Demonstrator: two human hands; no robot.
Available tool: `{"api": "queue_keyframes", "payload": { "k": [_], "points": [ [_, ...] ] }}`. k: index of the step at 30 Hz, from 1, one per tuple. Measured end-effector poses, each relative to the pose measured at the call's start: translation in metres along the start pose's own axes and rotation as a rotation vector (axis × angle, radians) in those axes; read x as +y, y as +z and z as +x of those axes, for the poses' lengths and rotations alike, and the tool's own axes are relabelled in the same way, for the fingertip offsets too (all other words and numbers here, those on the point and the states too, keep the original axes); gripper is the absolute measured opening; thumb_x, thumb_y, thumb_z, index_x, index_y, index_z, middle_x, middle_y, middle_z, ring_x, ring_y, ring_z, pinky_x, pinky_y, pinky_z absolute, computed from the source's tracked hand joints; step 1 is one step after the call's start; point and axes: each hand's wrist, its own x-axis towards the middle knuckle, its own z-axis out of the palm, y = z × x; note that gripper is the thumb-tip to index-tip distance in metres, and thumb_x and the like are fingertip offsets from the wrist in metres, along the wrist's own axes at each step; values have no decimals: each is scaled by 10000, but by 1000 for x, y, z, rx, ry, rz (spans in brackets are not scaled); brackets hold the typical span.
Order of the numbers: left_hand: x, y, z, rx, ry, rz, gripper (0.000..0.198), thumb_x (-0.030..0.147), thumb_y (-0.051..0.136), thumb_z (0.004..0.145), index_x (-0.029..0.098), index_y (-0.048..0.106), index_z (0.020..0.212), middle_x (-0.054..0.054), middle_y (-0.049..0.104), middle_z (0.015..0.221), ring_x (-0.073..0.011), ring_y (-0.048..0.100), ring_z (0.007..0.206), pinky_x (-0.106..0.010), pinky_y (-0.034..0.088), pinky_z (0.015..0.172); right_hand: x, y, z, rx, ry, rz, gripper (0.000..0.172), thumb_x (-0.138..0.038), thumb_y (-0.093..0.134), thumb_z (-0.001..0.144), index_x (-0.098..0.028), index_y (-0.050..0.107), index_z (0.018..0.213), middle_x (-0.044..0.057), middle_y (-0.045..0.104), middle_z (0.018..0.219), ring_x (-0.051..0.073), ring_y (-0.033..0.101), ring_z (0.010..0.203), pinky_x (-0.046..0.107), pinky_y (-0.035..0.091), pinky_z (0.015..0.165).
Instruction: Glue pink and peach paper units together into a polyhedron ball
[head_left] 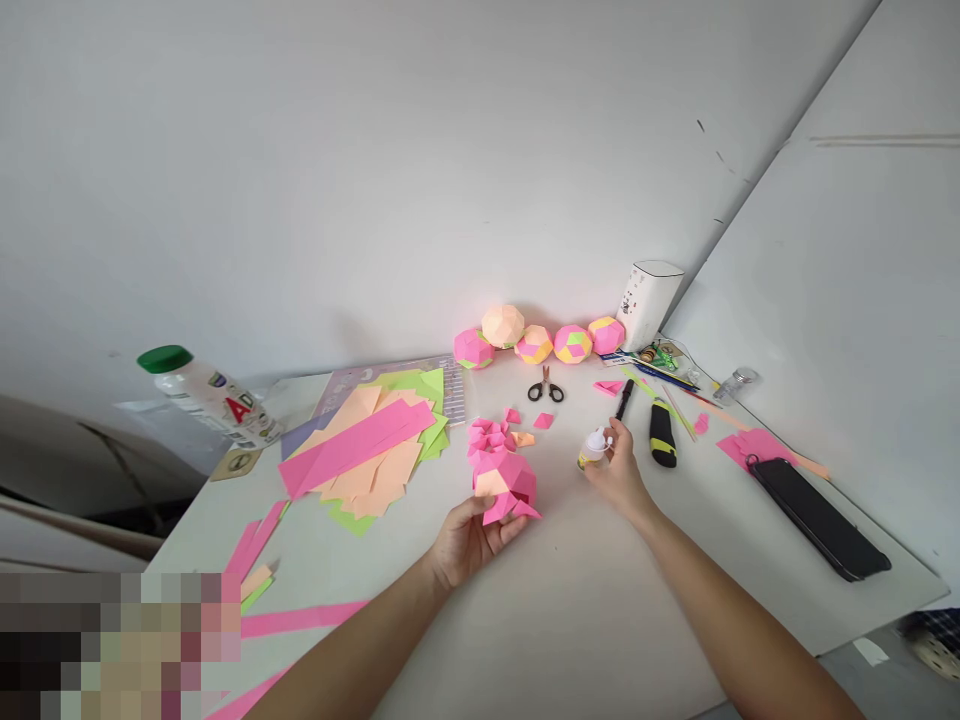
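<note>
The seemingly flimsy paper ball (504,487) is being cradled underneath by the left hand (465,540), a glue bottle (592,447) being gripped by the right hand (619,472).

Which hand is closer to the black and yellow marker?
Right. The right hand, holding a small bottle, is just beside the marker; the left hand, holding a pink paper shape, is farther off.

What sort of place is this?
Probably a home craft desk in a white-walled corner: coloured paper sheets lie stacked, finished paper balls line the wall, the left hand holds a half-built pink ball, and the right hand holds a small glue bottle.
</note>
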Motion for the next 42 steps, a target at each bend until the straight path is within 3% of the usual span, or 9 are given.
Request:
{"api": "queue_keyframes", "payload": {
  "k": [4, 7, 10, 12, 16, 20, 24, 37, 42],
  "points": [
    [0, -1, 0, -8, -14, -5, 136, 120, 584, 765, 59, 662, 859, -88, 705, 752, -176, 681, 751, -308, 558, 830, -15, -5, -13, 49, -220, -229, 817, -86, 544, 624, -189, 214, 1364, 181, 273, 1407, 339, 325, 1309, 543, 323, 1035],
    [1, 0, 0, -4, -17, -6, 146, 123, 581, 768, 67, 664, 875, -90, 708, 767, -184, 682, 770, -309, 558, 827, -34, -6, -26, 166, -428, -326, 774, -52, 498, 651, -165, 226, 1367, 192, 284, 1383, 345, 315, 1302, 551, 358, 1002],
    [1, 1, 0, 5, -19, -4, 159, 122, 574, 772, 74, 663, 895, -90, 710, 774, -186, 683, 777, -307, 557, 824, -50, -4, -37, 282, -732, -304, 533, -56, 511, 715, -188, 420, 1224, 144, 491, 1162, 298, 476, 1128, 494, 433, 923],
    [1, 2, 0, 6, -21, -2, 173, 117, 568, 773, 70, 662, 911, -91, 712, 783, -185, 683, 778, -307, 556, 826, -55, -1, -44, 123, -830, -251, 320, -56, 510, 759, -212, 527, 1038, 86, 569, 948, 232, 561, 904, 397, 494, 791],
    [2, 4, 0, -11, -15, 1, 187, 113, 552, 780, 52, 662, 919, -92, 715, 775, -170, 680, 750, -303, 556, 827, -54, 10, -55, -317, -746, -192, 123, -118, 526, 810, -212, 567, 878, 53, 587, 819, 167, 543, 703, 285, 473, 594],
    [2, 5, 1, -41, -9, 23, 180, 120, 546, 782, 46, 664, 895, -98, 715, 748, -174, 684, 746, -301, 553, 831, -47, 19, -61, -551, -582, -131, 41, -224, 568, 821, -198, 569, 853, 51, 567, 812, 144, 504, 656, 240, 431, 507],
    [1, 5, 1, -48, -8, 31, 179, 121, 550, 777, 63, 658, 906, -94, 719, 779, -176, 686, 763, -301, 550, 837, -43, 23, -62, -579, -461, -54, 76, -259, 578, 827, -189, 566, 802, 41, 546, 797, 118, 472, 598, 238, 427, 510],
    [1, 7, -2, -47, -16, 119, 263, 140, 567, 798, 85, 625, 1048, -124, 710, 1003, -205, 680, 905, -312, 524, 878, -54, 23, -66, -593, -309, -12, 197, -365, 606, 823, -201, 608, 714, 24, 558, 697, 136, 473, 581, 270, 396, 537],
    [1, 9, -4, -38, -42, 170, 245, 198, 590, 792, 70, 651, 991, -109, 721, 875, -169, 684, 725, -281, 532, 788, -56, 20, -63, -593, -160, 65, 215, -369, 658, 775, -184, 617, 674, 4, 555, 668, 124, 468, 578, 256, 377, 534]
  ]
}}
